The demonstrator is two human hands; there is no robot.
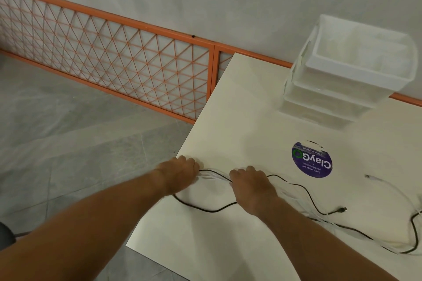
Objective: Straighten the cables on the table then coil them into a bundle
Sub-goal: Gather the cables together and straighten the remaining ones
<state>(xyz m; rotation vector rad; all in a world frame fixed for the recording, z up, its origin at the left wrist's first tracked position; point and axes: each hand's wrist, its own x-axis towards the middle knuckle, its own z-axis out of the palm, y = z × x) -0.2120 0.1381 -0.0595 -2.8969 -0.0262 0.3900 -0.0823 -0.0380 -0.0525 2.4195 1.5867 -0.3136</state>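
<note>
The cables [214,176], black and white, are held in a short stretch between both hands near the left edge of the surface [228,109]. The fingers of the left hand [180,172] are curled round them, as are those of the right hand [251,186]. A loop of the black cable [206,211] is laid below the hands. The rest is spread rightward, near a round sticker [311,159].
</note>
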